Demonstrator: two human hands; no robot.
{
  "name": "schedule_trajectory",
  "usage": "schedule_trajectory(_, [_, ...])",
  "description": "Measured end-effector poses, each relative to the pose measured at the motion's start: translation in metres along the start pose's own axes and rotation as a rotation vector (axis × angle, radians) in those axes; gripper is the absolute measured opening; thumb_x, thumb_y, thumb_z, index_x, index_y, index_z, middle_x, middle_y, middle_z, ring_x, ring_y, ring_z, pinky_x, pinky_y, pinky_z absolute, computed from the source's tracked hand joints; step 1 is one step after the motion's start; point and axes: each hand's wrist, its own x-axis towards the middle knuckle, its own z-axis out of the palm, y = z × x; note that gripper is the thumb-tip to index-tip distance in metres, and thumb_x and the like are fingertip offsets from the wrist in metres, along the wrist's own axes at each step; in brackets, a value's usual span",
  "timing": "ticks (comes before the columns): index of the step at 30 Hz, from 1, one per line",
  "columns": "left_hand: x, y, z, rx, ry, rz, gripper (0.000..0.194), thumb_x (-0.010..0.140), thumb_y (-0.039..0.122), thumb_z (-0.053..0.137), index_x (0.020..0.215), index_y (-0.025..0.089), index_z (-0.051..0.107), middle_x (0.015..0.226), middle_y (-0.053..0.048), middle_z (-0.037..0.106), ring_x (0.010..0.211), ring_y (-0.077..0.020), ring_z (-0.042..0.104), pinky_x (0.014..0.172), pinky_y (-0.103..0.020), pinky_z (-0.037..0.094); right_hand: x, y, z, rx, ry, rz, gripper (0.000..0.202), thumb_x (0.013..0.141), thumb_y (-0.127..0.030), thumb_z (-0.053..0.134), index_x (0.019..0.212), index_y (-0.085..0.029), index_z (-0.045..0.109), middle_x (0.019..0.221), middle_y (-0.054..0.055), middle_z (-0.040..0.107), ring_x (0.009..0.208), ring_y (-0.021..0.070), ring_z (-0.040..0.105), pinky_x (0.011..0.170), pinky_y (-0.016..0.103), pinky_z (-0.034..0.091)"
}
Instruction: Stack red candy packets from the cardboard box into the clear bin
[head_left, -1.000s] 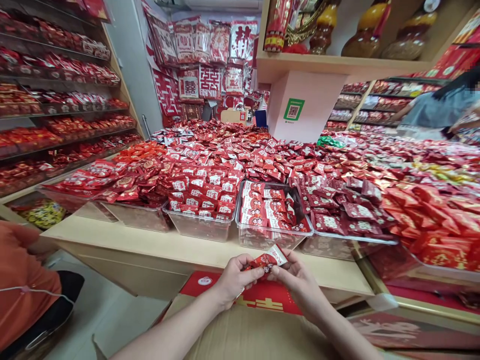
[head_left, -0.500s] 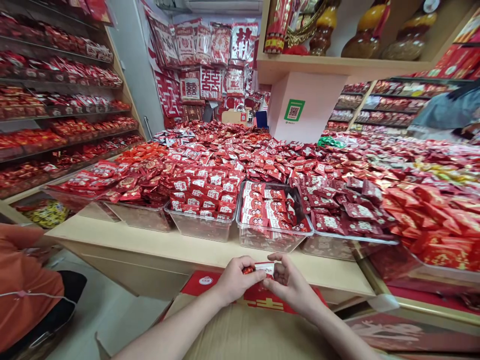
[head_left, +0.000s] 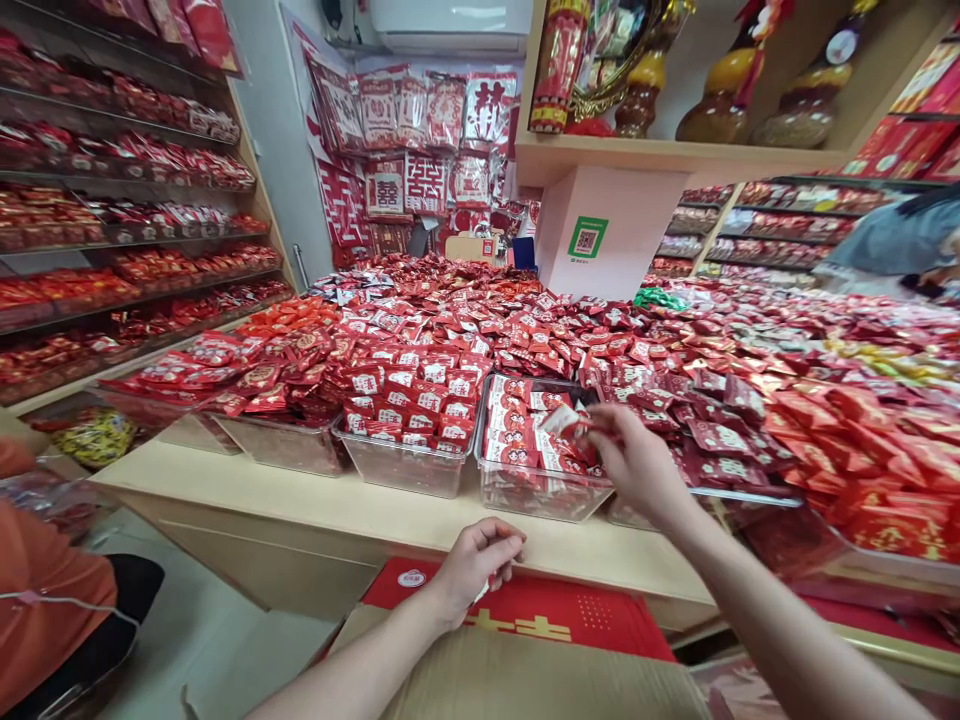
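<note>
My right hand (head_left: 637,458) reaches over a clear plastic bin (head_left: 544,490) and pinches a small red-and-white candy packet (head_left: 564,420) above its right side. Rows of similar packets (head_left: 511,432) with cartoon figures lie in that bin. Lower down, in front of the counter edge, my left hand (head_left: 478,568) is curled closed with the thumb over the fingers. A sliver of something white shows under it, too little to name. Below that hand is a red box (head_left: 585,615) with gold characters, and a brown cardboard flap (head_left: 510,675) lies nearer to me.
A bin of red packets (head_left: 412,400) stands left of the front bin, and dark red packets (head_left: 720,430) are heaped on the right. A shelf unit (head_left: 585,155) overhangs the display. At far left sits a person in an orange top (head_left: 37,590).
My right hand has left my left hand and moved up to the bin, carrying a packet. My left hand has stayed low and curled. The view has tilted slightly up.
</note>
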Motion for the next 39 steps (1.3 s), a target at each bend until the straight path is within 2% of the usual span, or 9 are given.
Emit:
schedule_trajectory(2, [0.0, -0.002, 0.001, 0.037, -0.003, -0.01, 0.029, 0.062, 0.036, 0.063, 0.077, 0.012, 0.055, 0.061, 0.001, 0.053, 0.045, -0.0045, 0.042, 0.038, -0.016, 0.024, 0.04, 0.009, 0.002, -0.237, -0.065, 0.031, 0.022, 0.075, -0.016, 0.041, 0.093, -0.017, 0.053, 0.093, 0.008, 0.061, 0.083, 0.0188, 0.056, 0.072, 0.029, 0.04])
schedule_trajectory(4, [0.0, -0.003, 0.0, 0.063, -0.001, 0.0, 0.03, 0.061, 0.036, 0.063, 0.077, 0.012, 0.055, 0.06, 0.002, 0.052, 0.045, -0.0042, 0.041, 0.038, -0.016, 0.023, 0.072, 0.018, 0.013, -0.41, -0.233, 0.068, 0.023, 0.073, -0.012, 0.042, 0.09, -0.016, 0.057, 0.089, 0.009, 0.063, 0.08, 0.0188, 0.057, 0.068, 0.026, 0.039])
schedule_trajectory(7, [-0.001, -0.002, 0.0, 0.082, -0.003, 0.024, 0.03, 0.062, 0.037, 0.063, 0.077, 0.013, 0.054, 0.06, 0.002, 0.052, 0.045, -0.004, 0.04, 0.039, -0.017, 0.022, 0.095, 0.028, 0.032, -0.545, -0.457, 0.075, 0.025, 0.068, -0.007, 0.044, 0.087, -0.015, 0.059, 0.085, 0.008, 0.064, 0.078, 0.0179, 0.057, 0.063, 0.022, 0.038])
schedule_trajectory(9, [-0.002, 0.0, 0.0, 0.089, -0.006, 0.029, 0.031, 0.061, 0.037, 0.063, 0.077, 0.013, 0.054, 0.057, 0.003, 0.05, 0.044, -0.0041, 0.039, 0.039, -0.017, 0.022, 0.099, 0.03, 0.042, -0.59, -0.527, 0.06, 0.025, 0.067, -0.006, 0.045, 0.085, -0.015, 0.06, 0.084, 0.008, 0.064, 0.077, 0.0175, 0.058, 0.06, 0.021, 0.038])
schedule_trajectory(15, [-0.008, 0.007, 0.004, 0.135, -0.023, 0.009, 0.03, 0.059, 0.037, 0.064, 0.076, 0.013, 0.056, 0.055, 0.004, 0.047, 0.045, -0.0047, 0.039, 0.042, -0.018, 0.023, 0.093, 0.035, 0.049, -0.708, -0.464, 0.025, 0.025, 0.072, -0.007, 0.04, 0.088, -0.012, 0.059, 0.088, 0.014, 0.062, 0.083, 0.0216, 0.057, 0.065, 0.026, 0.037])
schedule_trajectory(20, [-0.01, 0.009, 0.006, 0.153, -0.021, -0.012, 0.03, 0.058, 0.037, 0.065, 0.075, 0.013, 0.057, 0.058, 0.003, 0.048, 0.048, -0.0054, 0.041, 0.047, -0.019, 0.028, 0.087, 0.04, 0.046, -0.765, -0.375, 0.007, 0.024, 0.075, -0.011, 0.037, 0.087, -0.013, 0.058, 0.087, 0.014, 0.06, 0.078, 0.0232, 0.056, 0.06, 0.028, 0.036])
schedule_trajectory(25, [-0.011, 0.009, 0.006, 0.153, -0.017, -0.017, 0.03, 0.057, 0.036, 0.065, 0.075, 0.012, 0.057, 0.064, 0.002, 0.051, 0.051, -0.0062, 0.043, 0.049, -0.02, 0.03, 0.081, 0.032, 0.047, -0.738, -0.299, -0.111, 0.024, 0.08, -0.022, 0.037, 0.081, -0.011, 0.058, 0.085, 0.014, 0.059, 0.081, 0.0212, 0.053, 0.071, 0.029, 0.034])
schedule_trajectory(29, [-0.011, 0.01, 0.008, 0.164, -0.023, -0.047, 0.028, 0.058, 0.034, 0.065, 0.074, 0.013, 0.056, 0.06, 0.003, 0.049, 0.049, -0.0055, 0.042, 0.049, -0.02, 0.029, 0.077, 0.03, 0.052, -0.715, -0.333, -0.242, 0.025, 0.079, -0.032, 0.042, 0.081, -0.013, 0.058, 0.085, 0.012, 0.06, 0.084, 0.0208, 0.052, 0.077, 0.029, 0.032])
schedule_trajectory(39, [-0.011, 0.009, 0.008, 0.178, -0.037, -0.058, 0.028, 0.056, 0.034, 0.066, 0.072, 0.013, 0.057, 0.055, 0.004, 0.047, 0.047, -0.0048, 0.038, 0.049, -0.02, 0.029, 0.078, 0.038, 0.061, -0.704, -0.383, -0.203, 0.022, 0.079, -0.025, 0.042, 0.075, -0.012, 0.059, 0.079, 0.012, 0.064, 0.076, 0.0207, 0.057, 0.067, 0.027, 0.035])
